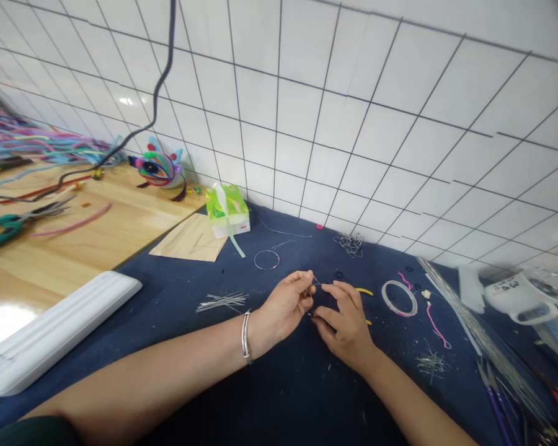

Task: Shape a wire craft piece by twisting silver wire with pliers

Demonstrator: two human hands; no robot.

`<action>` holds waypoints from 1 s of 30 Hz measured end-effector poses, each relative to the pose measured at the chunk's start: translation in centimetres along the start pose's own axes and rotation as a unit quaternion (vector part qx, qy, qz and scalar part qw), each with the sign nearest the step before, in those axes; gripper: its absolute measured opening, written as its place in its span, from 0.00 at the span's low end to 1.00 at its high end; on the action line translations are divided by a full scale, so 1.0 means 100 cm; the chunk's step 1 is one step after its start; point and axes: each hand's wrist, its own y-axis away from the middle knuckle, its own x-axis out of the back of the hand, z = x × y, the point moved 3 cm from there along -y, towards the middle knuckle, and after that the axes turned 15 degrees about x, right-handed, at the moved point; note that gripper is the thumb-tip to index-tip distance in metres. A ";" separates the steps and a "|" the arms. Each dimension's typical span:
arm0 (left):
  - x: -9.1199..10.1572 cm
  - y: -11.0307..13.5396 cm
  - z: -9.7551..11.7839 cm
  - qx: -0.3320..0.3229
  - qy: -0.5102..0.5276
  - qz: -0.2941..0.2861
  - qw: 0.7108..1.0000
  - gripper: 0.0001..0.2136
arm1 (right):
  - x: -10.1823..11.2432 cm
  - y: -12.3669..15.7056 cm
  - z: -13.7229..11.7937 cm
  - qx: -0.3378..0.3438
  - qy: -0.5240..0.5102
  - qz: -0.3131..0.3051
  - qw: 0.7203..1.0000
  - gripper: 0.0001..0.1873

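Near the middle of the dark blue table top, my left hand (pixel 286 306) pinches a thin wire (pixel 317 281) between thumb and fingers. My right hand (pixel 348 322) meets it from the right, its index fingertip at the wire and its thumb lower down, by a tiny pink spot. The wire's lower part is mostly hidden by the fingers. Beyond my hands lies a thin wire ring (pixel 266 260) with small pink marks. Two yellow curved ends (pixel 364 291) stick out from behind my right hand; the rest of that thing is hidden.
Cut wires (pixel 222 301) lie left, with another pile (pixel 431 364) right. A wire coil (pixel 400 298), tangled wire (pixel 349 244), purple-handled pliers (pixel 495 396) and a white mug (pixel 521 297) are around. Left are a tissue pack (pixel 227 210), a white lamp-like bar (pixel 58 331) and green-handled pliers (pixel 9 226).
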 end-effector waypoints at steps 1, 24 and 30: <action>0.000 0.000 0.000 0.001 0.001 -0.001 1.000 0.10 | 0.000 0.000 0.000 0.001 0.001 -0.001 1.000 0.05; 0.012 -0.013 0.002 0.008 -0.044 0.041 0.998 0.11 | 0.009 -0.001 0.007 0.024 -0.014 0.006 1.000 0.05; 0.013 -0.015 -0.007 -0.005 -0.096 0.027 0.995 0.13 | 0.010 -0.004 0.001 0.054 -0.052 -0.007 0.997 0.03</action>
